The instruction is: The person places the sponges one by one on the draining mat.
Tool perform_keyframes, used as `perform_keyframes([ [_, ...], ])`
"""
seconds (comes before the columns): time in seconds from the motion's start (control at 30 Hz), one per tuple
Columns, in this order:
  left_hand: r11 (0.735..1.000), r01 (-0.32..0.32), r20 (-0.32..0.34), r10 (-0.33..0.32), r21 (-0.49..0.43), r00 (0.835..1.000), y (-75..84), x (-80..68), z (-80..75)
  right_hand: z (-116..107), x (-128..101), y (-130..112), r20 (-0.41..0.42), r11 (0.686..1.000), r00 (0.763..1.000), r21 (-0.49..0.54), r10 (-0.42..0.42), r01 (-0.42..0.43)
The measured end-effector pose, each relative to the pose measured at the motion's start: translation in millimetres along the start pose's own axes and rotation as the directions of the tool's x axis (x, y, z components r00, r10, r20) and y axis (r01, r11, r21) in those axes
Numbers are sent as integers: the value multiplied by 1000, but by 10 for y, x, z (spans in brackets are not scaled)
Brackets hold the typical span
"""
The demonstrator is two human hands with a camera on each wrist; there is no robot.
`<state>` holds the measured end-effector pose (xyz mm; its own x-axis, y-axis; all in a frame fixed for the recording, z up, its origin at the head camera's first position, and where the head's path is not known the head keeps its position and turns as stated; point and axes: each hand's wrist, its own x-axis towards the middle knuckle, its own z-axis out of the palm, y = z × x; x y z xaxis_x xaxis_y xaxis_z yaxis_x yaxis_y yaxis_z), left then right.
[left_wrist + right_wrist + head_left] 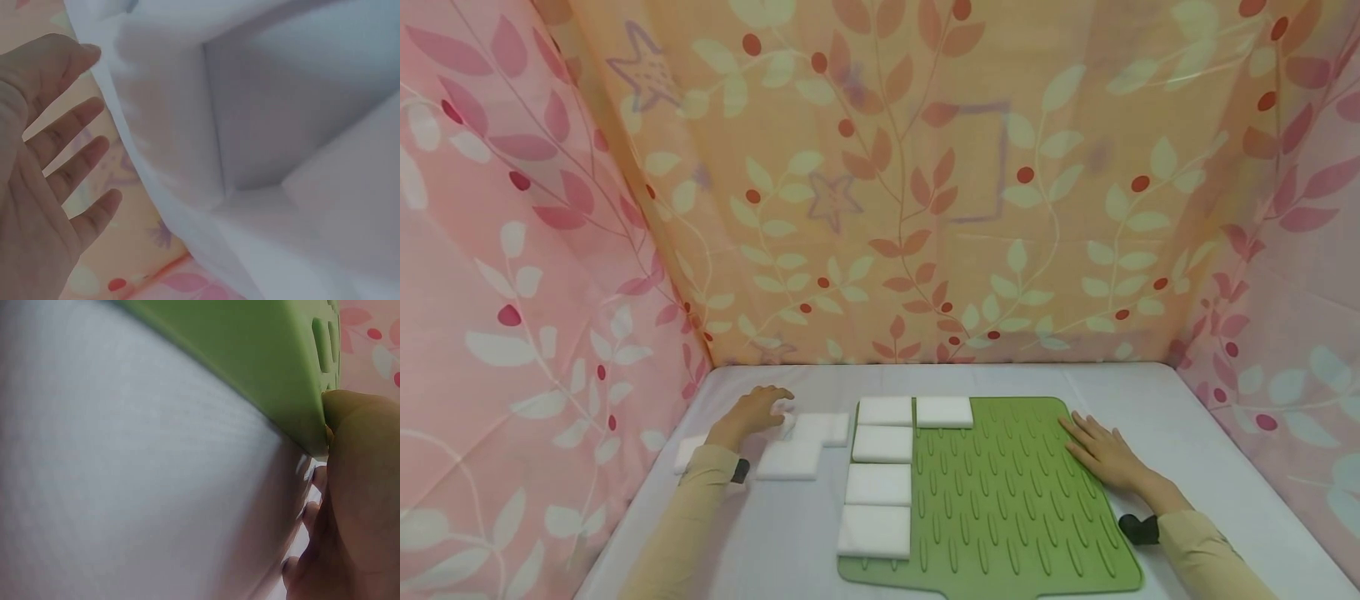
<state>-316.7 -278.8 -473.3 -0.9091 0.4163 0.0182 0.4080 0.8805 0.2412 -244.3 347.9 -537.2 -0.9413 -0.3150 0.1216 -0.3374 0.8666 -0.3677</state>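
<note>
A green ribbed mat lies on the white table. Several white foam blocks sit along its left and far edges, such as the nearest one and the far one. More white blocks lie loose on the table left of the mat. My left hand hovers over these loose blocks with its fingers spread and holds nothing; the left wrist view shows the straight fingers beside a white block. My right hand lies flat on the mat's right edge, fingers extended.
Leaf-patterned fabric walls close in the table on the left, back and right. One more white block lies by the left wall. The white tablecloth shows bare right of the mat.
</note>
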Motion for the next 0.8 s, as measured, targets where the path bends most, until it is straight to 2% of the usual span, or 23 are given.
perform_keyframes([
  [0.23, 999, 34, 61, -33, -2, 998, -80, -100, -48, 3, 0, 6, -1, 1000, 1000, -1, 0, 0],
  [0.67, 995, 97, 104, -95, -17, 990, -117, -156, -6, 14, 2, 22, -8, 1000, 1000, -3, -2, 2],
  [0.8, 996, 87, 91, -87, 2, 992, -119, -155, 20, 32, -3, 27, -23, 1000, 1000, -3, -16, 16],
])
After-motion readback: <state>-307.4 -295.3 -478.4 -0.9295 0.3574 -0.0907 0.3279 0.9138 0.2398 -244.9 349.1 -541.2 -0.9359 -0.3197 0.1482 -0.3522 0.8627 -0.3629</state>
